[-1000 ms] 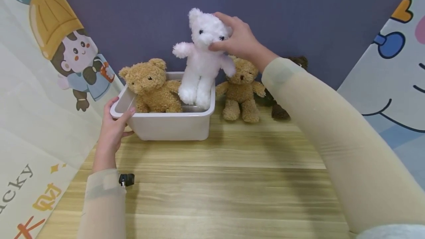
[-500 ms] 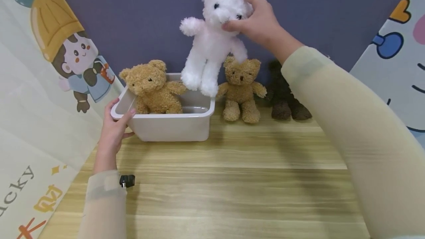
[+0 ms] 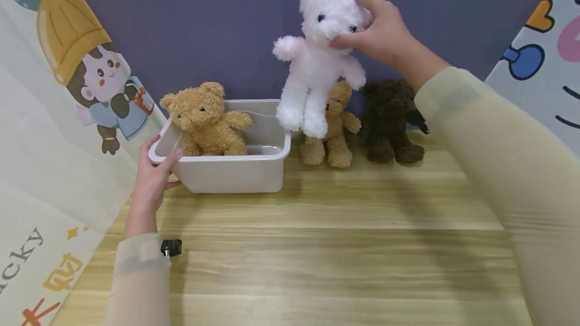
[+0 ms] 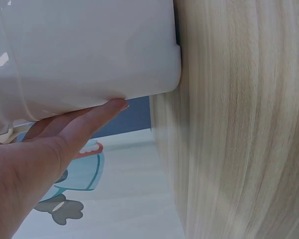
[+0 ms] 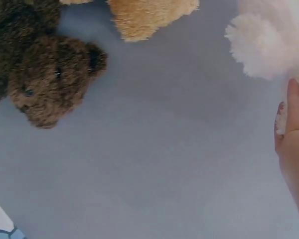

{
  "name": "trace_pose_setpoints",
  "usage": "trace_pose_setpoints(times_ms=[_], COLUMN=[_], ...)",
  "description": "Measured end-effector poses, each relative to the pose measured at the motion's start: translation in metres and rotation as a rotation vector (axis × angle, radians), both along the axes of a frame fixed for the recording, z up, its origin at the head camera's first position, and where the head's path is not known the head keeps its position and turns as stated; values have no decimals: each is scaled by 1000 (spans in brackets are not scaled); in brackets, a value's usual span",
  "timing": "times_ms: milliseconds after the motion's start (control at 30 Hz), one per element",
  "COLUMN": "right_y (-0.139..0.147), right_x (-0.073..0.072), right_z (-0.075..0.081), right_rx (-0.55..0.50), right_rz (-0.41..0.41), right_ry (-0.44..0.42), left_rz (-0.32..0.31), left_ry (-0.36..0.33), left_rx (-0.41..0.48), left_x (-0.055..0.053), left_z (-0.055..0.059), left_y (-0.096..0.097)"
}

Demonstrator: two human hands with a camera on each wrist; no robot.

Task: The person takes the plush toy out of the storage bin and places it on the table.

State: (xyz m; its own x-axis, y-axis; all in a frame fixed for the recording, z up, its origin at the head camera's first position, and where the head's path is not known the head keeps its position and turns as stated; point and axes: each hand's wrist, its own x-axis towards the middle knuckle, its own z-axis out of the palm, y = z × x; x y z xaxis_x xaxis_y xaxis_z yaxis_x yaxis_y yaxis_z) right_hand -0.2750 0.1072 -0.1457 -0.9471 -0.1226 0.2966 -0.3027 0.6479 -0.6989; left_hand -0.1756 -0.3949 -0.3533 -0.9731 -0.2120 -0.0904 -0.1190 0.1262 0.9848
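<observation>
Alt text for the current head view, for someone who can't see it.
A right hand holds a white teddy bear by its head, partly hiding a tan bear. The left hand grips a pale bin holding another tan bear; a dark brown bear sits at right.

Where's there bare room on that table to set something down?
The table is bare in front of the white bin, between the sleeves. The bin has room right of its tan bear. Right of the bin it's crowded: another tan bear and a brown bear, the white bear held in front.
</observation>
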Motion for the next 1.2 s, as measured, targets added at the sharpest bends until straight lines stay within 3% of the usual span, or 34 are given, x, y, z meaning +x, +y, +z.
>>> trace_pose_setpoints(times_ms=[167,400,533,767,1200], right_y=[8,26,43,66,53], right_x=[-1,-5,-3,13,22], right_z=[-10,-14,-29,-57,-86], right_rx=[14,36,113,175,196], right_rz=[-7,-15,7,45,120], right_ry=[-28,-33,-40,-74,-50], left_rz=[14,31,13,-6,-8], left_ry=[-5,0,-18,-16,-1], left_rx=[12,23,16,7,-13], left_x=[0,-10,-15,-20,-22], left_z=[3,12,10,7,5], left_y=[-4,-2,6,15,8])
